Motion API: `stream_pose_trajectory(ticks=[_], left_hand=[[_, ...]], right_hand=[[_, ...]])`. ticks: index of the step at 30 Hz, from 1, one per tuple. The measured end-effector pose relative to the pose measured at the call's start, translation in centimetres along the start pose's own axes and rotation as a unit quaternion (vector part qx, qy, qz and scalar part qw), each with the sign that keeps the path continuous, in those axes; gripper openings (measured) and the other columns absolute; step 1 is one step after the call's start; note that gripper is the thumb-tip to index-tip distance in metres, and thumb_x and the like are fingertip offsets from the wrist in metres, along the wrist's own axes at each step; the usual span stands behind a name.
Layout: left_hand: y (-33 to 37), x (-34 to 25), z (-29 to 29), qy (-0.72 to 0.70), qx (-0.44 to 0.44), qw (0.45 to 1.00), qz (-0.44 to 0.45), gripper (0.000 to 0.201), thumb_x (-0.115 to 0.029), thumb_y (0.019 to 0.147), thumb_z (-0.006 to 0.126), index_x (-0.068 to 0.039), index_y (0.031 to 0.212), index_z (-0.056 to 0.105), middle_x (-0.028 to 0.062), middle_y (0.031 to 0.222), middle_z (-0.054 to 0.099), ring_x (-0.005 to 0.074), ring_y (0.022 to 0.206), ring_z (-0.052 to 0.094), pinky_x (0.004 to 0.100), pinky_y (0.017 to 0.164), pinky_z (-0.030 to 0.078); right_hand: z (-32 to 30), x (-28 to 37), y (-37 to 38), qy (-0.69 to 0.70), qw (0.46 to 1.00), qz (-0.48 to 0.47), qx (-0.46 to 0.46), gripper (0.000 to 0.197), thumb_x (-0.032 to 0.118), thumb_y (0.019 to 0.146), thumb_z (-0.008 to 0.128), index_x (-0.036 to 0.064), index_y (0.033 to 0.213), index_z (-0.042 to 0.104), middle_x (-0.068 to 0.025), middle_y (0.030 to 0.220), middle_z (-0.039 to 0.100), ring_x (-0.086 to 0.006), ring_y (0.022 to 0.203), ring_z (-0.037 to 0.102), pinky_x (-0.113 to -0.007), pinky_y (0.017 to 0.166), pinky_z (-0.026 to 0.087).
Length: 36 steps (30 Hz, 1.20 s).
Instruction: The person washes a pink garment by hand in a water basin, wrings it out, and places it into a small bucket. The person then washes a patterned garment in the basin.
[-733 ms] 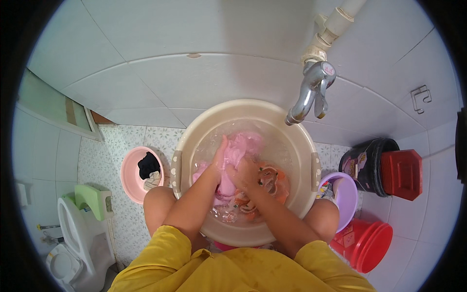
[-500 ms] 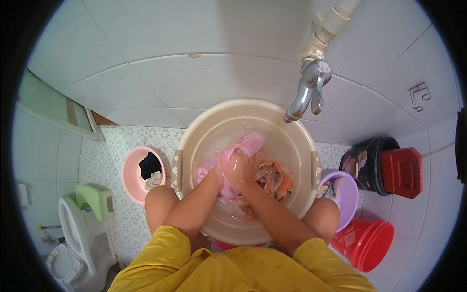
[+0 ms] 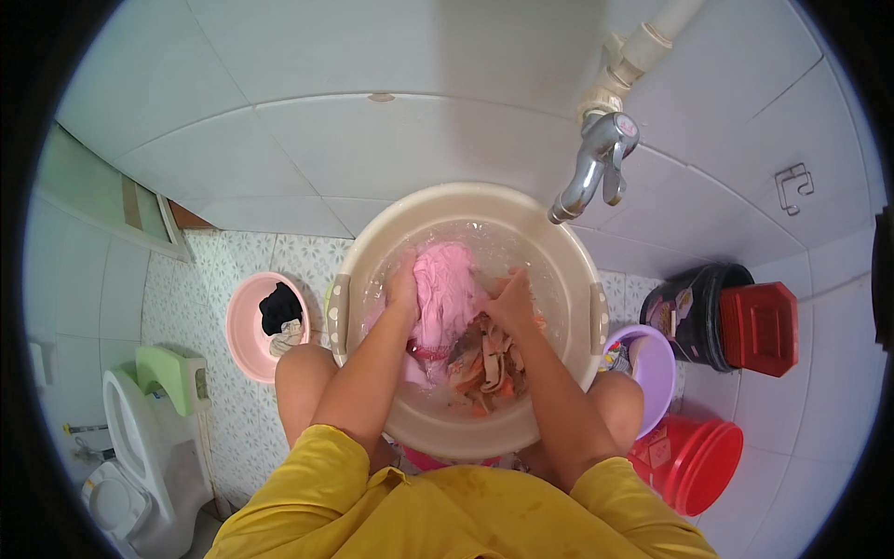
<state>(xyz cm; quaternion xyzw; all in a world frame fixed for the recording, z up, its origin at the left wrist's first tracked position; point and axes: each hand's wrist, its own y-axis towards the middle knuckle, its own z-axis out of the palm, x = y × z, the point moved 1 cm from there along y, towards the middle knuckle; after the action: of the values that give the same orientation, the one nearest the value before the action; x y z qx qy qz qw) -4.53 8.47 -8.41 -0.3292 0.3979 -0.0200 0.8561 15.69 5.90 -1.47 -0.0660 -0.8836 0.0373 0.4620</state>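
Observation:
A wide beige washbasin (image 3: pixel 372 233) of water stands between my knees. In it a soaked pink garment (image 3: pixel 445 284) is spread and bunched, with a dark red band low on it. My left hand (image 3: pixel 402 287) is closed on the garment's left edge. At its right edge my right hand (image 3: pixel 512 303) grips it, the thumb against the pink cloth and the fingertips partly hidden. A wet patterned cloth (image 3: pixel 489 363) in brown and orange lies below my right hand, partly under water.
A chrome tap (image 3: pixel 591 168) juts from the tiled wall over the basin's far right rim. To the left are a pink basin (image 3: pixel 244 326) with dark and pale cloths, a green stool (image 3: pixel 172 373) and a toilet (image 3: pixel 149 438). A purple basin (image 3: pixel 659 373), black bucket (image 3: pixel 694 317) and red bucket (image 3: pixel 703 466) stand right.
My hands were close together on the bunched pink garment. They have moved apart, left hand leftward and right hand rightward, and the garment is spread wider between them.

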Motion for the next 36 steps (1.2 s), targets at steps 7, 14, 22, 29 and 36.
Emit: stream_pose_trajectory(ticks=[7, 14, 22, 29, 36], left_hand=[[-3.8, -0.3, 2.3, 0.055, 0.092, 0.994, 0.019, 0.059, -0.013, 0.081, 0.065, -0.001, 0.132, 0.037, 0.0149, 0.125, 0.049, 0.0251, 0.114, 0.05, 0.0352, 0.096, 0.042], [-2.5, 0.4, 1.0, 0.265, 0.03, 0.958, 0.108, 0.068, -0.013, 0.076, 0.071, 0.0, 0.132, 0.034, 0.0155, 0.122, 0.051, 0.024, 0.107, 0.052, 0.0337, 0.092, 0.043], [-4.0, -0.2, 1.8, 0.36, 0.098, 0.924, 0.09, 0.074, -0.012, 0.077, 0.069, 0.0, 0.135, 0.025, 0.0155, 0.12, 0.051, 0.0244, 0.108, 0.051, 0.0324, 0.092, 0.043], [-4.1, -0.5, 4.3, 0.225, 0.197, 0.952, 0.066, 0.072, -0.014, 0.077, 0.069, -0.003, 0.135, 0.028, 0.0149, 0.119, 0.051, 0.0223, 0.109, 0.051, 0.0336, 0.092, 0.043], [-8.7, -4.4, 7.8, 0.69, 0.009, 0.703, 0.174, 0.074, -0.037, 0.074, 0.071, -0.014, 0.136, 0.036, 0.0207, 0.139, 0.032, 0.0363, 0.123, 0.039, 0.0452, 0.098, 0.036]], right_hand=[[0.4, -1.9, -2.4, -0.362, 0.872, 0.06, 0.325, 0.08, 0.058, 0.083, 0.043, -0.0056, 0.131, 0.035, -0.0255, 0.124, 0.049, -0.0361, 0.119, 0.045, -0.051, 0.106, 0.022], [-0.4, -0.5, -5.5, -0.39, 0.835, 0.088, 0.378, 0.066, 0.058, 0.087, 0.035, 0.0024, 0.108, 0.063, -0.0201, 0.119, 0.056, -0.0342, 0.116, 0.049, -0.044, 0.108, 0.021], [-1.2, 0.0, -0.6, -0.185, 0.97, 0.125, 0.099, 0.072, 0.042, 0.073, 0.068, 0.0003, 0.127, 0.045, -0.0187, 0.097, 0.063, -0.0299, 0.093, 0.06, -0.038, 0.081, 0.047], [2.6, -4.1, 2.0, 0.137, 0.987, 0.038, 0.074, 0.065, 0.032, 0.077, 0.067, 0.0013, 0.127, 0.04, -0.0068, 0.086, 0.06, -0.0198, 0.074, 0.058, -0.034, 0.068, 0.049], [-3.7, -3.1, 5.0, 0.21, 0.951, 0.203, 0.101, 0.056, 0.024, 0.074, 0.065, 0.0029, 0.123, 0.047, -0.0189, 0.109, 0.057, -0.0328, 0.097, 0.057, -0.046, 0.079, 0.046]])
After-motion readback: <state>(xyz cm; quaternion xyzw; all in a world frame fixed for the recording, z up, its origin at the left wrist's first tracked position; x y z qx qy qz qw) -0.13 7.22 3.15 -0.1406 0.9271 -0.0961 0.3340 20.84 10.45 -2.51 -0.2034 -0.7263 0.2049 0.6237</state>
